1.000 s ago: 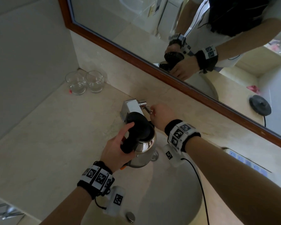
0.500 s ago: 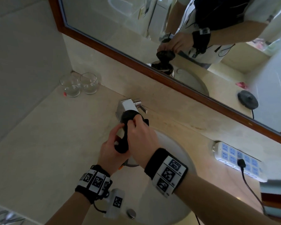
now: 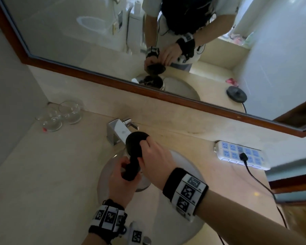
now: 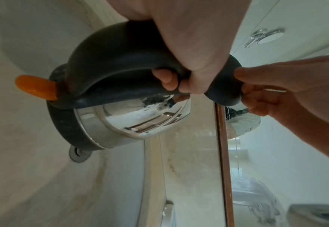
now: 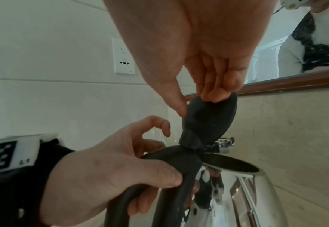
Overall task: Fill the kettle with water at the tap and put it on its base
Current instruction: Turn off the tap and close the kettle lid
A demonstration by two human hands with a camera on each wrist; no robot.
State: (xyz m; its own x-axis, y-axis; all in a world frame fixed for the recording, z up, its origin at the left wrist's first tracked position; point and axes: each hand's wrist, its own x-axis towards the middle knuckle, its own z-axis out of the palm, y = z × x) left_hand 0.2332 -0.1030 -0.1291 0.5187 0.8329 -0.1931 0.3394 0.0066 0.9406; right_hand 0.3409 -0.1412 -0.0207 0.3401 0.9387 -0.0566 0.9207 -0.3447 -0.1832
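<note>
Left hand (image 3: 121, 181) fingers wrap the kettle (image 4: 121, 122) handle; right hand (image 3: 155, 162) fingers pinch its raised lid (image 3: 135, 143). Tap (image 3: 117, 129) sits just beyond the fingers, two glasses (image 3: 60, 114) far left on the bench (image 3: 42, 165), power strip (image 3: 240, 154) off right.

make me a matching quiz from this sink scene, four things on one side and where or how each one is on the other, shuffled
Things:
1. lid
2. handle
3. glasses
4. black plug

Places or states:
A. stand in the counter's back corner, by the wall
B. sits in the power strip under the mirror
C. raised open, pinched by the right hand
D. gripped by the left hand over the basin

Pairs: 1-C, 2-D, 3-A, 4-B
</note>
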